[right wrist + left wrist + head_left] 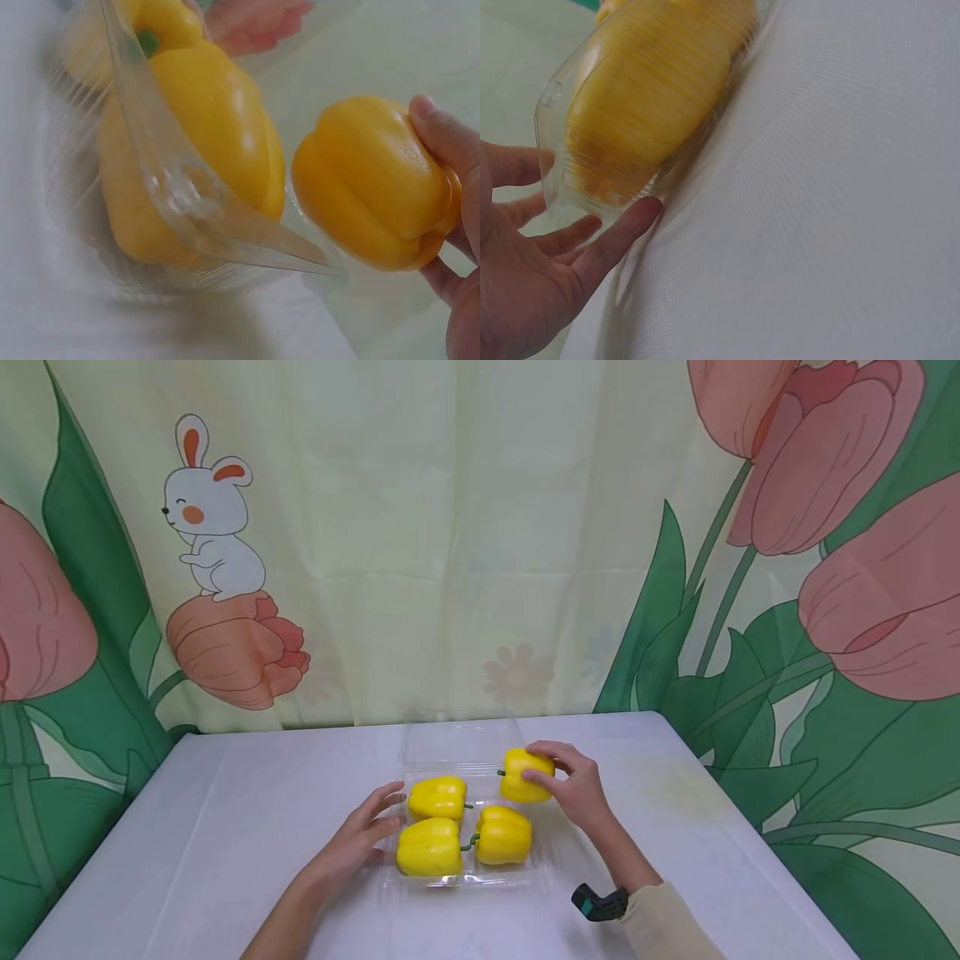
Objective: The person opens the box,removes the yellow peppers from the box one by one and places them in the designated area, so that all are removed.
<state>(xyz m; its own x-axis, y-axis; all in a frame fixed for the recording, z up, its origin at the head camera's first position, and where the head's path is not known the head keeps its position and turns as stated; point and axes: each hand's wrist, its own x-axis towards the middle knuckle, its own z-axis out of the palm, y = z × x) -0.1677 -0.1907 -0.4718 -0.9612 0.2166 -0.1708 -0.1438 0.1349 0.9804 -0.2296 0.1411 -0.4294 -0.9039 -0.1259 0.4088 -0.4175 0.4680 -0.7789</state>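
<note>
A yellow bell pepper (517, 777) is gripped in my right hand (570, 781), thumb on one side and fingers on the other, its stem pointing left. It is held over the far right part of a clear plastic clamshell box (495, 878). Three more yellow peppers lie in the box: one at the far left (437, 797), one at the near left (429, 847) and one at the near right (504, 835). My left hand (362, 831) is at the box's left side with its fingers spread. In the left wrist view its thumb (626, 229) rests along the ribbed wall.
The box's transparent lid (459, 743) lies folded back towards the table's far edge. A white cloth covers the table (262, 810). Behind it hangs a curtain (450, 552) printed with tulips and a rabbit. A black device (598, 903) sits at my right wrist.
</note>
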